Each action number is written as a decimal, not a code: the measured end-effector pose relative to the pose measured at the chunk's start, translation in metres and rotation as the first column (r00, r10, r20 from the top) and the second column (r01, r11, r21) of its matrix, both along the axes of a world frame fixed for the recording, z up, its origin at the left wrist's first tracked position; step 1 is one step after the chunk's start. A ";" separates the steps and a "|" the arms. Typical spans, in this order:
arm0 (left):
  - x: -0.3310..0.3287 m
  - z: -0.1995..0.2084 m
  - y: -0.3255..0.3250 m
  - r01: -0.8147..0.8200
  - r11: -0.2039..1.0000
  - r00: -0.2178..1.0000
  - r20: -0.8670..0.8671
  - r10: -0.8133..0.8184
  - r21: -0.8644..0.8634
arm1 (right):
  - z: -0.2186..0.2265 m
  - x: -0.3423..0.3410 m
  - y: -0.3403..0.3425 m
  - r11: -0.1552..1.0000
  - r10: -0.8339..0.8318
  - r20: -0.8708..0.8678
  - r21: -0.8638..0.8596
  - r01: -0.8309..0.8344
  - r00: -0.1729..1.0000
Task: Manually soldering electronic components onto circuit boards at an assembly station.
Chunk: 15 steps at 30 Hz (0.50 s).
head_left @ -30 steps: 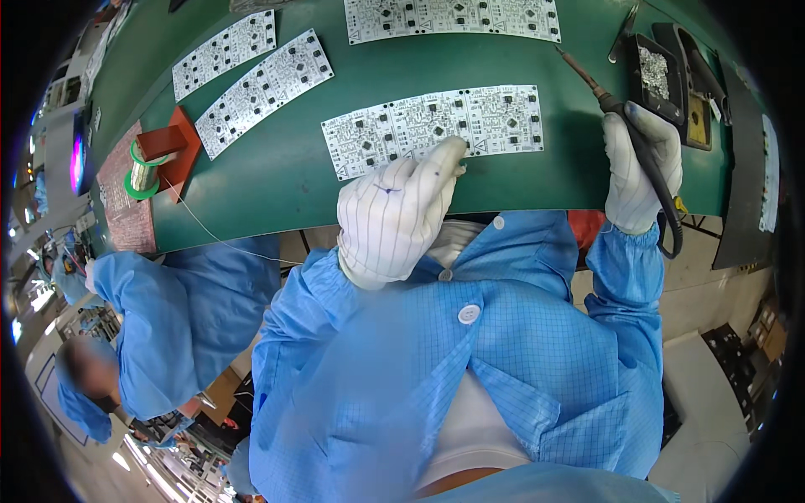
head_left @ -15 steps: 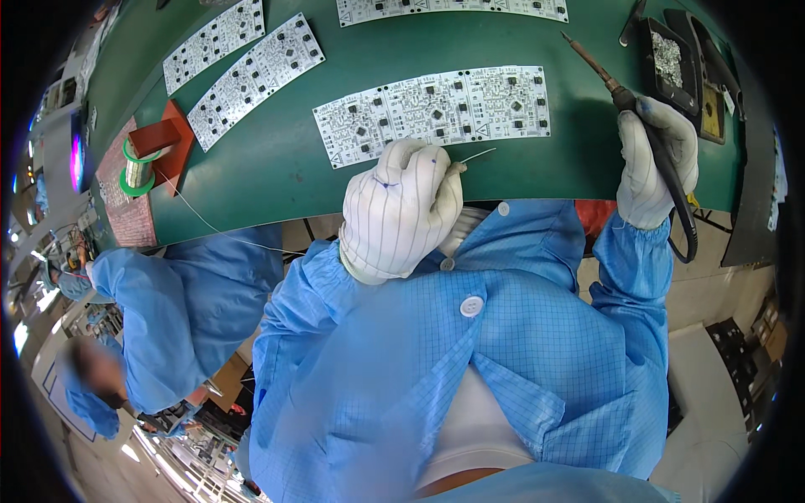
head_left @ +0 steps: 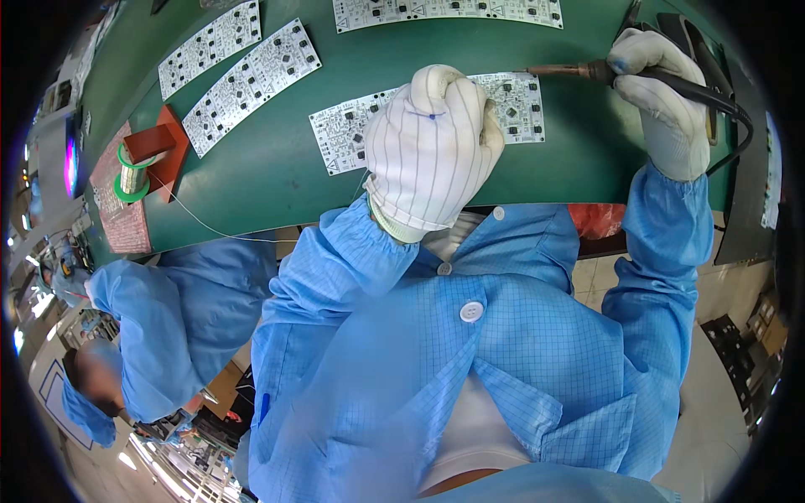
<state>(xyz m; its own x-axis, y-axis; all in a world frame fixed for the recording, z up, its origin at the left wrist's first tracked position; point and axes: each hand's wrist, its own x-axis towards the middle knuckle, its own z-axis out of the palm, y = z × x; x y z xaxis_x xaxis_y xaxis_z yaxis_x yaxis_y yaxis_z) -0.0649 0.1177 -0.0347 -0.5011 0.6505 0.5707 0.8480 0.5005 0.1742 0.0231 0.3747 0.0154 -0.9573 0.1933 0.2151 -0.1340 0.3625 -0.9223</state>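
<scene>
My gloved right hand (head_left: pixel 671 109) grips a soldering iron (head_left: pixel 589 70), its tip at the far right edge of a white circuit board (head_left: pixel 521 113). My gloved left hand (head_left: pixel 432 147) hovers over the board's middle and hides that part. Its fingers are pinched together; a thin solder wire stood out from them a moment ago, though its end barely shows now. Solder wire (head_left: pixel 197 220) runs from a green-rimmed spool (head_left: pixel 132 179) on the left, past the table's near edge toward my left arm.
A red-brown stand (head_left: pixel 173 151) holds the spool beside pink bubble wrap (head_left: pixel 124 220). More circuit boards lie at far left (head_left: pixel 251 88) and along the far edge (head_left: pixel 449 8). A black holder (head_left: pixel 686 38) stands behind my right hand. A co-worker in blue (head_left: pixel 180 327) sits at my left.
My left hand has moved away from me and right, over the board. My right hand has risen and swung the iron's tip down-left to the board's far edge.
</scene>
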 end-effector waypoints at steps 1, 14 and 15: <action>0.000 -0.001 0.000 -0.002 1.000 1.000 0.015 0.002 -0.002 | -0.005 0.001 0.004 0.999 0.006 0.050 -0.037 -0.004 0.999; 0.002 0.001 0.002 -0.014 0.999 1.000 0.007 0.014 -0.052 | -0.012 0.001 0.004 0.999 -0.004 0.097 -0.031 0.007 0.995; 0.001 0.000 0.002 -0.014 0.999 1.000 -0.016 0.014 -0.036 | -0.014 0.000 0.005 1.000 0.017 0.063 -0.007 -0.016 0.998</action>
<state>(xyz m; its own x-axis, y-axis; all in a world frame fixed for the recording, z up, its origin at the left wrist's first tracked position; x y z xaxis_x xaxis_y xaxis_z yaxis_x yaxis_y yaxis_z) -0.0638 0.1194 -0.0344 -0.5015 0.6638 0.5548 0.8434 0.5181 0.1425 0.0228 0.3796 0.0017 -0.9721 0.1784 0.1526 -0.0811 0.3546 -0.9315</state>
